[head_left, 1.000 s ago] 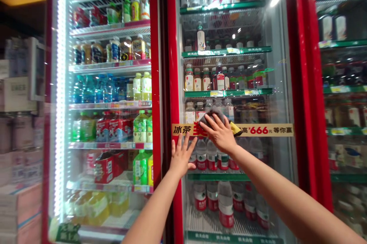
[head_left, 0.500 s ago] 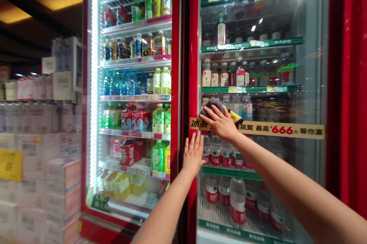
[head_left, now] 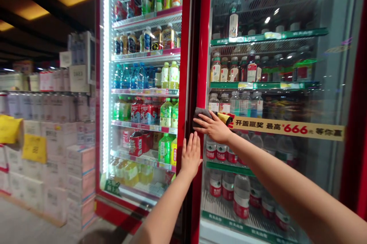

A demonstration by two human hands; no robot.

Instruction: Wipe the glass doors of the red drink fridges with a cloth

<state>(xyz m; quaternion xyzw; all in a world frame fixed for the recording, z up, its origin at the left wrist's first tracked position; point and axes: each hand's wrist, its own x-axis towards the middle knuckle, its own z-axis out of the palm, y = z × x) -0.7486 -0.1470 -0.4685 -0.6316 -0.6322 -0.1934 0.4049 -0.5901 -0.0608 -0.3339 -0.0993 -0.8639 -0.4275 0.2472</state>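
Note:
My right hand (head_left: 215, 127) presses a grey cloth (head_left: 200, 114) with a yellow-and-black edge against the red door frame (head_left: 204, 68) of the right-hand drinks fridge. Its fingers lie stretched over the cloth, which covers the left end of a beige printed strip (head_left: 286, 128) across the glass door. Just below, my left hand (head_left: 190, 157) rests with straight fingers against the frame area between the two fridges, holding nothing. Bottles of water (head_left: 241, 198) with red labels stand on shelves behind the glass. What lies under the cloth is hidden.
A lit fridge with several shelves of drinks stands to the left, its red door edge (head_left: 187, 64) beside my left hand. Further left are stacked boxes (head_left: 78, 175) and yellow signs (head_left: 34, 148) on a grey floor (head_left: 37, 223).
My right hand has slid the cloth leftward along the strip, from the glass onto the red frame. The left hand stays against the frame. The view has shifted slightly left.

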